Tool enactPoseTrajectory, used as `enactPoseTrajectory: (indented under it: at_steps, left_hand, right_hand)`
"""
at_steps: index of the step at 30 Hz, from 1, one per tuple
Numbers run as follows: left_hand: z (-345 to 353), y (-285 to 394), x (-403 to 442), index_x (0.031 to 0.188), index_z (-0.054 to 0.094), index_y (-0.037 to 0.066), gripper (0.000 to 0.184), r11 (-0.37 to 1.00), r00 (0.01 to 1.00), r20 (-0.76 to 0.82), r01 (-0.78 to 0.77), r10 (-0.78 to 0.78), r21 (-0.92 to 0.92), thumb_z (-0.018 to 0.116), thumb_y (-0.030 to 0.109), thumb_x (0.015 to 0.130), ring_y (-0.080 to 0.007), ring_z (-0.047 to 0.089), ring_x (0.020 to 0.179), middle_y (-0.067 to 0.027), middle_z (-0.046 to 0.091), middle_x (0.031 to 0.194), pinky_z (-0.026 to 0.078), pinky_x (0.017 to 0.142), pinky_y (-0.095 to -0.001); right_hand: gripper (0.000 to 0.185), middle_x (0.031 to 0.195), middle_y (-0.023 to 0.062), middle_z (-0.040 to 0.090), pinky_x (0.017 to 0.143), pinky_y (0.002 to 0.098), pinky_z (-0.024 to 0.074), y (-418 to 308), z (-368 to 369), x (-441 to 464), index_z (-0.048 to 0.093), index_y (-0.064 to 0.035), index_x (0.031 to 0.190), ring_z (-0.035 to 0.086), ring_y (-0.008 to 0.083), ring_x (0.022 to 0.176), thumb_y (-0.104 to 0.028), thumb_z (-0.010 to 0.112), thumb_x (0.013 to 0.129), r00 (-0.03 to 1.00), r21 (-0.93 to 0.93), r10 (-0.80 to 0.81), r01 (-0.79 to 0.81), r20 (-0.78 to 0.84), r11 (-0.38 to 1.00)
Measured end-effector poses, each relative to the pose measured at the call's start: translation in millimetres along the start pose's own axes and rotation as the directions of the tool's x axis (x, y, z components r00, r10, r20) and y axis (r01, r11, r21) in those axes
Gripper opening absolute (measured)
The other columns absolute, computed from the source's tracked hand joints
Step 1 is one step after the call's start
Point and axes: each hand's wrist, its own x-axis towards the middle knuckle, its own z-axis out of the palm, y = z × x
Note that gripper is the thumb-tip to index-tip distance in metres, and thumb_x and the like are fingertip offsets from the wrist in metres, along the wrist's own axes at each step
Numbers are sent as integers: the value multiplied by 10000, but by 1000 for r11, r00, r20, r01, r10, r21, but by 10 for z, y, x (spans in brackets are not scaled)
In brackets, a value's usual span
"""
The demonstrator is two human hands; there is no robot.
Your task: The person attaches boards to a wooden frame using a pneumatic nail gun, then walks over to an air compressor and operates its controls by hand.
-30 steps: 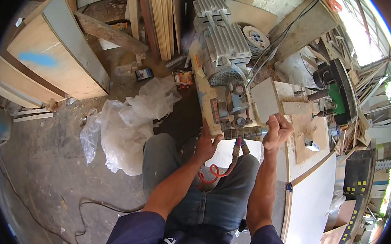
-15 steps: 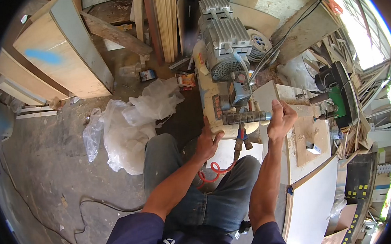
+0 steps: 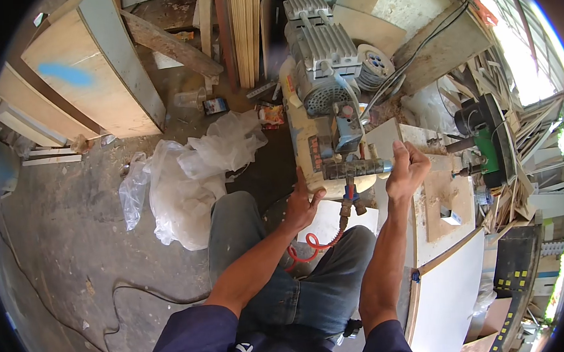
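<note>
An air compressor (image 3: 323, 51) with a finned grey motor and a worn cream tank (image 3: 297, 139) stands before my knees. My left hand (image 3: 305, 207) lies against the near end of the tank, fingers stretched out and thumb apart. A dark, worn cylinder (image 3: 352, 169) with a silver end crosses the front of the tank. At its right end my right hand (image 3: 407, 169) is closed in a fist, thumb up; what is inside the fingers is hidden. Below the cylinder hangs a valve fitting (image 3: 349, 194) with a red coiled air hose (image 3: 312, 242).
Crumpled clear plastic (image 3: 183, 195) lies on the floor to the left, near a dark cable (image 3: 112, 309). A wooden cabinet (image 3: 95, 71) leans at upper left. To the right are a green power tool (image 3: 487, 147), a white board (image 3: 447, 295) and piled wood scraps (image 3: 527, 122).
The view has shifted very slightly. Both hands keep practically the same place at the compressor, and nothing is visibly taken or released.
</note>
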Motion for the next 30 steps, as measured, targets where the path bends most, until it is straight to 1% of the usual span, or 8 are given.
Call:
enactPoseTrajectory:
  at_steps: [2, 4, 11, 13, 20, 22, 26, 30]
  left_hand:
    - [5, -9, 5, 1558, 98, -102, 997, 1000, 1000, -15, -22, 22, -12, 583, 548, 979, -512, 630, 1112, -397, 541, 1300, 545, 876, -506]
    - [-6, -10, -11, 1562, 96, -96, 996, 1000, 1000, -4, 6, -6, -3, 587, 545, 978, -511, 635, 1100, -396, 542, 1297, 546, 862, -505]
    - [-8, 17, -36, 1571, 70, -80, 1002, 998, 997, 42, 62, -62, 6, 600, 530, 977, -504, 623, 1114, -373, 547, 1293, 525, 900, -500]
    - [35, -46, -49, 1574, 51, -75, 994, 999, 999, 39, 19, -18, -25, 607, 499, 984, -500, 597, 1155, -368, 520, 1321, 504, 943, -493]
    - [93, -202, -120, 1577, 38, -69, 992, 999, 998, 45, -32, 33, -21, 623, 470, 983, -502, 582, 1181, -371, 470, 1376, 501, 960, -485]
    - [117, -200, -140, 1578, 41, -66, 992, 1000, 999, 35, -12, 11, 28, 633, 460, 979, -505, 575, 1193, -370, 467, 1381, 510, 955, -487]
    - [109, -165, -141, 1580, 46, -62, 992, 1000, 998, 55, 19, -20, 24, 639, 455, 976, -510, 568, 1205, -370, 462, 1387, 516, 950, -489]
    - [134, -143, -144, 1583, 45, -55, 991, 998, 999, -3, -49, 49, 36, 636, 458, 976, -512, 560, 1215, -368, 451, 1401, 508, 966, -490]
  right_hand:
    - [418, 587, -57, 329, 533, 315, 184, -4, 9, 11, 376, -62, 602, 274, 66, 590, -200, 617, 914, 1000, -18, -12, 12, 3, 1000]
    - [447, 544, -15, 293, 511, 347, 189, -12, 22, 5, 347, -24, 584, 266, 86, 572, -172, 642, 886, 1000, 5, -17, 17, -26, 1000]
    - [448, 549, -19, 281, 512, 347, 173, 90, -10, -31, 326, -28, 589, 250, 86, 571, -162, 641, 879, 997, 22, -69, 70, -40, 997]
    - [396, 568, -10, 399, 529, 317, 221, 136, -60, -90, 452, -8, 600, 330, 89, 575, -226, 615, 888, 1000, -20, 2, -2, -21, 1000]
    - [403, 542, 27, 428, 511, 321, 251, 340, -180, -239, 467, 12, 584, 355, 104, 535, -220, 584, 892, 1000, 5, -25, 25, -11, 1000]
    - [422, 536, -26, 315, 498, 326, 169, 318, -168, -236, 309, -56, 568, 263, 75, 544, -133, 603, 860, 998, 68, -14, 18, -61, 998]
    - [417, 535, -25, 324, 497, 323, 171, 358, -182, -226, 319, -50, 566, 267, 76, 539, -143, 606, 854, 997, 116, -20, 28, -70, 993]
    - [388, 535, -25, 332, 497, 319, 171, 372, -206, -239, 333, -45, 565, 270, 71, 540, -124, 597, 838, 999, 134, 12, -7, -40, 991]
